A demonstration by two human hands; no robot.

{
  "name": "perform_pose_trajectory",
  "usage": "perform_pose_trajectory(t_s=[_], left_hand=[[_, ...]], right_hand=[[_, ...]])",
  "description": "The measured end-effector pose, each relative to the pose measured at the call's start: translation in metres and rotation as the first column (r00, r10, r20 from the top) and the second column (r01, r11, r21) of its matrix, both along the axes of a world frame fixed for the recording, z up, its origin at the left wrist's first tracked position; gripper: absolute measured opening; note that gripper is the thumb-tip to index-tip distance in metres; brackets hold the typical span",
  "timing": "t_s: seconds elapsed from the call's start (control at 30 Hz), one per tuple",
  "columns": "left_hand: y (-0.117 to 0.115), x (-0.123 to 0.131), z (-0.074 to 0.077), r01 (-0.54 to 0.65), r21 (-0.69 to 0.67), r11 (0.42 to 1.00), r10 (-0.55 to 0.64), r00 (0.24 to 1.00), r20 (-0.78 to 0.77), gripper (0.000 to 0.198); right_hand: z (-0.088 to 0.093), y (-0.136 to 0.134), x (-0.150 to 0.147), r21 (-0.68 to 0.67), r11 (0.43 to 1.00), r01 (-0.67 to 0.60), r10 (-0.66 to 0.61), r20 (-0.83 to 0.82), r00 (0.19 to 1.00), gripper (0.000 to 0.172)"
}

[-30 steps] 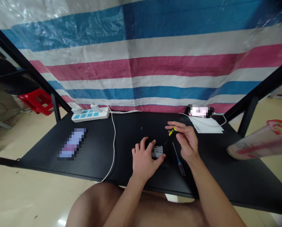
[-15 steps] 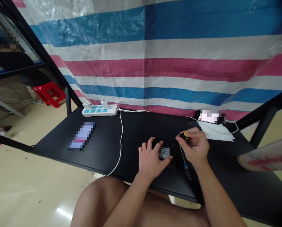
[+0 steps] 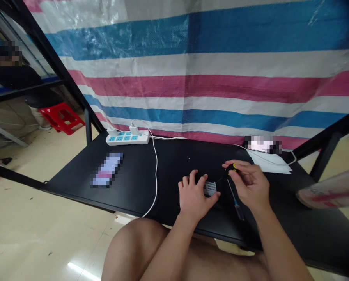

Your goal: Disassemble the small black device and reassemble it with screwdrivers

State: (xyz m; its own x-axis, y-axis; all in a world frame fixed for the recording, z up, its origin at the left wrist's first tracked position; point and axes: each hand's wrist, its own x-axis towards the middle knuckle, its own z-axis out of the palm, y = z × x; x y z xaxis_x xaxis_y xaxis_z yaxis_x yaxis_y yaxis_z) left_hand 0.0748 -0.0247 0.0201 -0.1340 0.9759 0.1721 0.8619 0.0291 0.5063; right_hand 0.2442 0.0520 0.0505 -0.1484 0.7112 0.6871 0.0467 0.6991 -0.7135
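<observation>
Black worktop (image 3: 168,171), seen from above, person seated at its near edge, bare thigh (image 3: 133,249) at bottom of frame.

Left hand (image 3: 196,197) lies flat over a small black device (image 3: 209,189) with a white printed label, low centre-right. Fingers (image 3: 193,177) spread and curved over its far side, heel of the hand beside the near edge. Grip apart, pressing down rather than closed round it; label shows between thumb and fingers.

Right hand (image 3: 248,185) raised just right of the device, off the worktop. Grip together: thumb and fingertips closed on the handle of a yellow-and-black screwdriver (image 3: 232,168). Thin shaft angles down left toward the device; tip close to the label, contact cannot be told.

Blue-handled screwdriver (image 3: 237,207) lies on the worktop under the right hand, shaft pointing up toward the yellow handle, just beside the device.

Upper left of worktop: white power strip (image 3: 127,137) with blue sockets, two white plugs in it. White cable (image 3: 156,175) runs from it down to the near edge. Left of centre, a flat object (image 3: 107,169), pixelated, cannot tell what. Far right corner: white paper sheets (image 3: 269,166) with a pixelated item (image 3: 263,144) just behind them.

Behind: striped tarpaulin (image 3: 192,82) in blue, white and pink. Red plastic stool (image 3: 61,118) on the floor, upper left. Clear plastic bag (image 3: 329,193) at right edge.
</observation>
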Motion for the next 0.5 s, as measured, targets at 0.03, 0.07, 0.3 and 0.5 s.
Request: perform_pose_trajectory(t_s=[0.03, 0.07, 0.3, 0.5], left_hand=[[0.000, 0.000, -0.001, -0.001, 0.000, 1.000, 0.001, 1.000, 0.004, 0.069], [0.000, 0.000, -0.001, -0.001, -0.002, 1.000, 0.001, 1.000, 0.009, 0.070], [0.000, -0.002, -0.005, -0.001, 0.008, 1.000, 0.000, 0.997, 0.072, 0.074], [0.000, -0.003, -0.006, 0.010, 0.000, 1.000, -0.010, 0.993, 0.120, 0.075]], right_hand=[[0.001, 0.000, 0.001, 0.001, 0.999, 0.036, -0.036, -0.004, 0.999, 0.022], [0.002, 0.000, 0.002, 0.007, 0.998, 0.068, -0.068, -0.009, 0.998, 0.023], [0.005, -0.003, 0.003, -0.007, 0.993, 0.122, -0.121, 0.078, 0.990, 0.020], [0.004, -0.010, 0.014, -0.071, 0.948, 0.310, -0.283, 0.253, 0.925, 0.030]])
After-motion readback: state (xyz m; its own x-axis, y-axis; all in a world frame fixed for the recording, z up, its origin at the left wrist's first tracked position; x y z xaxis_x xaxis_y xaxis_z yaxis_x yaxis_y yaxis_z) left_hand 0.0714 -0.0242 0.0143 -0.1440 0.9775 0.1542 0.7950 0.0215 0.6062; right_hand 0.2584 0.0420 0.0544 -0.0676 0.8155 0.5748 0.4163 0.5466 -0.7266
